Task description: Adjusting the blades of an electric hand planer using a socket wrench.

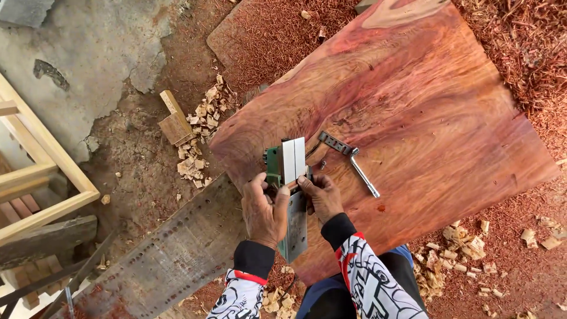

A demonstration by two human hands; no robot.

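An upside-down green electric planer [290, 177] with a grey metal sole lies at the near edge of a large reddish wood slab [413, 112]. My left hand [264, 210] grips its left side, thumb up by the cutter drum. My right hand [321, 196] holds the right side, fingers at the drum area. A T-shaped metal socket wrench [353, 161] lies on the slab just right of the planer, with a small bolt [322, 165] beside it.
Red sawdust covers the ground around the slab. A perforated grey metal plate [171, 254] leans at the lower left. Pale wood offcuts and chips [192, 130] lie left of the slab; a light wooden frame [35, 171] stands at far left.
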